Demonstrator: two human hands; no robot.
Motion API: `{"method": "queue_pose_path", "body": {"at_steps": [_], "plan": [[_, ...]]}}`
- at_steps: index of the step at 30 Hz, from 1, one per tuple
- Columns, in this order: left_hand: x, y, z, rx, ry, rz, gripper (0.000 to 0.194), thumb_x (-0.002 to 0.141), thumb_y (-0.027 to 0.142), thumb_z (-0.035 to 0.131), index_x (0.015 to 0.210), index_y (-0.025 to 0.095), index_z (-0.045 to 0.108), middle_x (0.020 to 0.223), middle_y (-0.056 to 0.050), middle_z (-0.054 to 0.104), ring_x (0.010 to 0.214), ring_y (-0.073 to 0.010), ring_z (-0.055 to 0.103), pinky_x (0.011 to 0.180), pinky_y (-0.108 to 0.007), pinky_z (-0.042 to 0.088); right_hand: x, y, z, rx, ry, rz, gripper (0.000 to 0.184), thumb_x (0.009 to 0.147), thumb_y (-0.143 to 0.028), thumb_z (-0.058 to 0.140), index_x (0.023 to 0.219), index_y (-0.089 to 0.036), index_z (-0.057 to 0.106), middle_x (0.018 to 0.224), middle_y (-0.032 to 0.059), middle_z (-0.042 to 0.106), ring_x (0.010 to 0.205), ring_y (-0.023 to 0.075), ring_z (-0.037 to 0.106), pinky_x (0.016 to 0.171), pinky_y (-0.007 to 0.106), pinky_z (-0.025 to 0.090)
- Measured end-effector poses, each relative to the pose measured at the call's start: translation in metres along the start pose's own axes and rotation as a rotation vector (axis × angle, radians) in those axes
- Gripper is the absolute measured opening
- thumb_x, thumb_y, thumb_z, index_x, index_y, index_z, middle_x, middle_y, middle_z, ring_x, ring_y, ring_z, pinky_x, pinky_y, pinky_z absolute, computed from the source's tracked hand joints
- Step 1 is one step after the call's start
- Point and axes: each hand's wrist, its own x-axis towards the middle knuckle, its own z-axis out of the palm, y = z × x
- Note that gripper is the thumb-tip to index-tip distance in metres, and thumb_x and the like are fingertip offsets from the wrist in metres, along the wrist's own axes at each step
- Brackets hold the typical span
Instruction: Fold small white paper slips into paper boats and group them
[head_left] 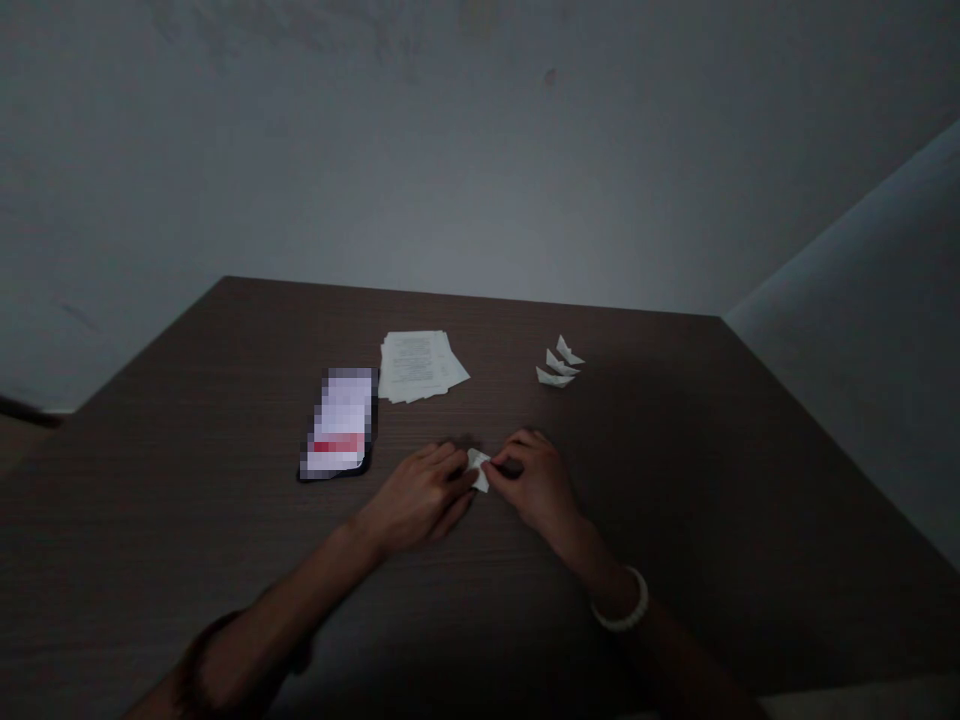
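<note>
Between my two hands is a small folded piece of white paper [478,470], just above or on the brown table. My left hand [429,492] grips its left side, fingers closed together. From the right, my right hand [538,482] pinches the paper between thumb and forefinger. Fingers cover part of the paper, so its full shape is hidden. Farther back on the right stand several folded paper boats [556,379] in a short row.
A loose stack of printed paper sheets [416,365] lies behind my left hand. Left of it rests a phone [337,420] with a lit, blurred screen. The wooden table [225,400] meets a grey wall [480,170] at its far edge.
</note>
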Motion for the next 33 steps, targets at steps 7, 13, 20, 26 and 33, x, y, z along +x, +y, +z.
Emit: {"method": "queue_pose_path", "body": {"at_steps": [7,13,20,26,33], "plan": [[-0.003,-0.004,-0.008,0.029,-0.057,0.017,0.023,0.093,0.023,0.046,0.106,0.017,0.064,0.094,-0.008,0.056,0.09,-0.0236,0.053,0.078,-0.038,0.047,0.0,-0.002,-0.002,-0.025,-0.004,-0.005,0.012,0.079,-0.026,0.073,0.069,-0.022,0.067,0.078,0.0006,0.063,0.08,0.0185,0.057,0.078,0.032,0.043],[-0.01,-0.005,-0.011,0.032,-0.069,0.019,0.026,0.093,0.022,0.045,0.112,0.017,0.063,0.096,-0.009,0.057,0.091,-0.024,0.053,0.078,-0.04,0.049,0.0,-0.002,-0.002,-0.034,-0.013,-0.019,0.014,0.079,-0.026,0.072,0.068,-0.022,0.065,0.078,0.0009,0.063,0.079,0.018,0.058,0.077,0.032,0.042],[-0.021,-0.006,-0.011,0.011,-0.003,0.019,0.03,0.094,0.02,0.043,0.114,0.015,0.065,0.094,-0.01,0.058,0.088,-0.0243,0.054,0.075,-0.04,0.051,0.001,-0.004,-0.005,-0.04,-0.031,-0.006,0.012,0.079,-0.026,0.072,0.07,-0.022,0.066,0.079,0.0,0.063,0.08,0.0172,0.058,0.076,0.031,0.042],[-0.025,-0.006,-0.009,-0.001,0.035,-0.001,0.029,0.093,0.02,0.045,0.113,0.016,0.065,0.095,-0.01,0.057,0.09,-0.0242,0.054,0.076,-0.039,0.052,0.0,-0.006,-0.004,-0.077,-0.022,0.005,0.011,0.079,-0.027,0.072,0.07,-0.022,0.066,0.079,0.0006,0.064,0.082,0.0181,0.057,0.077,0.031,0.041],[-0.025,-0.003,-0.008,0.014,0.062,-0.004,0.03,0.092,0.019,0.044,0.113,0.014,0.065,0.094,-0.011,0.057,0.089,-0.0244,0.054,0.075,-0.039,0.052,0.001,-0.008,-0.005,-0.087,-0.022,0.019,0.017,0.077,-0.034,0.075,0.07,-0.022,0.065,0.079,0.0015,0.064,0.082,0.0195,0.057,0.078,0.033,0.042]]}}
